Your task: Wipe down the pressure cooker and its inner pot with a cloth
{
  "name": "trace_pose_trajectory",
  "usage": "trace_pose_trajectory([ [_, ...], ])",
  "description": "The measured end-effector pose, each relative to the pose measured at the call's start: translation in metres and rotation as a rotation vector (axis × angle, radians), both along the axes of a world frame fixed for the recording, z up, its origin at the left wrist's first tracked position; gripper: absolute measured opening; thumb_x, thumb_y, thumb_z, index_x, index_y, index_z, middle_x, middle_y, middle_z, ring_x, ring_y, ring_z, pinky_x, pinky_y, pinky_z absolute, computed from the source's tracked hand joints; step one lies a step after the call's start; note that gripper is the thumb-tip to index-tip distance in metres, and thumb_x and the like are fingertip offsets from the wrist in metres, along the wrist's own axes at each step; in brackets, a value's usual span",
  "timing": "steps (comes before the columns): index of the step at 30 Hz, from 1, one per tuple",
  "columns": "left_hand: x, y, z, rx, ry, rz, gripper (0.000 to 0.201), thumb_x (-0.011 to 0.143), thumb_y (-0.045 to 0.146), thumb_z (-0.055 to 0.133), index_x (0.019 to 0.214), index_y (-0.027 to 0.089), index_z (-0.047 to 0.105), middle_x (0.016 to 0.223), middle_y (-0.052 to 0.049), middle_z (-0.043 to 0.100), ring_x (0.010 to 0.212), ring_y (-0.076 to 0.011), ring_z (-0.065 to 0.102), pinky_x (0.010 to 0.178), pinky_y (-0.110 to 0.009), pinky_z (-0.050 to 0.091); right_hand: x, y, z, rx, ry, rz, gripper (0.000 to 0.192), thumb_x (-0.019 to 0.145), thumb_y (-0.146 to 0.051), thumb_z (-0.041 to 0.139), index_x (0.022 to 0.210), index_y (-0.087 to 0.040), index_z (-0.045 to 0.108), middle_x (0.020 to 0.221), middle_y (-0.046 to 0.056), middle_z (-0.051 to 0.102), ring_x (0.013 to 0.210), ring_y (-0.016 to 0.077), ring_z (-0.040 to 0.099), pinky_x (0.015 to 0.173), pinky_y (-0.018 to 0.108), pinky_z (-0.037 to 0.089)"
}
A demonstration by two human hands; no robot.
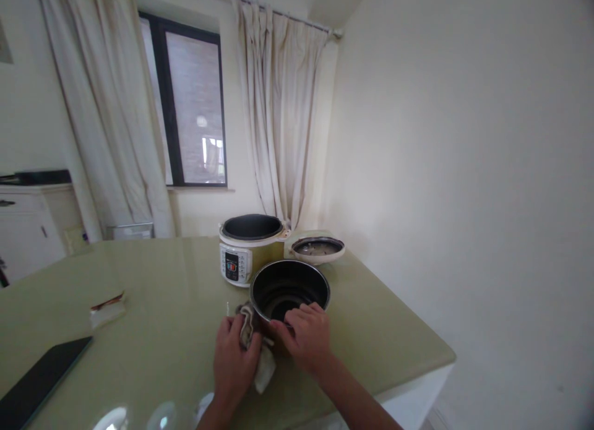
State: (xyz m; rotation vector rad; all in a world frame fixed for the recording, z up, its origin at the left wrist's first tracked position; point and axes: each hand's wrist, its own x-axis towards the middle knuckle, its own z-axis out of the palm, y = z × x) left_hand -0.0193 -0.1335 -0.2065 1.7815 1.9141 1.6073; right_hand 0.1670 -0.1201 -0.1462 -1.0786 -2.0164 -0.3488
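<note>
In front of me on the green table is a dark inner cooking pot (297, 278) with a shiny rim, its mouth facing up and toward me. My right hand (309, 334) grips the near rim, fingers inside and thumb outside. A crumpled cloth (264, 368) is bunched in my left hand (236, 356), against the pot's left side. Just behind the pot stands a white electric pressure cooker (236, 266) with a button panel and its top uncovered. Its lid (318, 249) lies upside down to the right.
On the left of the green tabletop (162, 306) are a black flat tablet-like thing (44, 380) and a small packet (107, 309). Clear rounded glass-like objects (162, 416) sit at the near edge. A wall (464, 170) borders the right side.
</note>
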Motion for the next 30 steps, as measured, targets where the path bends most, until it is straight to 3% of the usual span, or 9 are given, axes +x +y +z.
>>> trace_pose_trajectory([
  [3, 0.005, -0.014, -0.003, 0.004, 0.016, -0.011, 0.023, 0.082, 0.040, 0.061, 0.098, 0.025, 0.068, 0.098, -0.007, 0.059, 0.094, -0.0290, 0.062, 0.086, -0.042, 0.053, -0.016, -0.001, 0.000, 0.005, 0.022, -0.054, 0.053, 0.108, -0.054, 0.051, 0.066, -0.022, 0.061, 0.064, 0.002, 0.067, 0.068, 0.0170, 0.057, 0.072, 0.037, 0.026],
  [6, -0.001, -0.010, 0.003, -0.018, -0.020, -0.052, 0.025, 0.084, 0.040, 0.059, 0.101, 0.024, 0.068, 0.098, -0.007, 0.060, 0.093, -0.0282, 0.062, 0.087, -0.043, 0.053, -0.016, -0.001, 0.001, 0.000, 0.033, -0.026, 0.056, 0.108, -0.057, 0.049, 0.066, -0.022, 0.060, 0.064, 0.002, 0.067, 0.067, 0.0166, 0.057, 0.072, 0.036, 0.027],
  [12, -0.033, 0.046, 0.019, -0.081, -0.166, -0.030, 0.035, 0.083, 0.048, 0.054, 0.097, 0.020, 0.069, 0.093, -0.007, 0.065, 0.092, -0.0295, 0.066, 0.091, -0.047, 0.054, 0.020, 0.007, 0.000, 0.053, 0.078, 0.131, 0.070, 0.106, -0.069, 0.040, 0.058, -0.020, 0.055, 0.054, 0.000, 0.058, 0.058, 0.0130, 0.051, 0.068, 0.035, 0.025],
  [18, -0.044, 0.089, 0.013, -0.065, -0.361, -0.220, 0.048, 0.082, 0.056, 0.056, 0.109, 0.020, 0.072, 0.108, -0.010, 0.077, 0.106, -0.0298, 0.070, 0.100, -0.048, 0.054, 0.048, 0.015, 0.000, 0.052, 0.096, 0.272, 0.074, 0.101, -0.077, 0.045, 0.055, -0.019, 0.051, 0.050, -0.002, 0.053, 0.055, 0.0111, 0.046, 0.067, 0.033, 0.027],
  [23, -0.034, 0.080, 0.005, -0.023, -0.295, -0.179, 0.043, 0.084, 0.051, 0.051, 0.106, 0.020, 0.072, 0.106, -0.010, 0.073, 0.105, -0.0287, 0.067, 0.101, -0.048, 0.053, 0.048, 0.015, -0.001, 0.118, 0.074, 0.257, 0.073, 0.102, -0.075, 0.044, 0.056, -0.019, 0.047, 0.051, -0.003, 0.052, 0.055, 0.0109, 0.045, 0.066, 0.033, 0.025],
  [30, -0.026, 0.038, 0.002, -0.040, -0.117, -0.006, 0.037, 0.087, 0.045, 0.048, 0.106, 0.019, 0.068, 0.098, -0.008, 0.065, 0.097, -0.0289, 0.065, 0.093, -0.047, 0.054, 0.021, 0.004, -0.003, 0.161, 0.086, 0.131, 0.070, 0.105, -0.071, 0.041, 0.059, -0.020, 0.051, 0.053, -0.001, 0.056, 0.059, 0.0135, 0.050, 0.070, 0.035, 0.025],
])
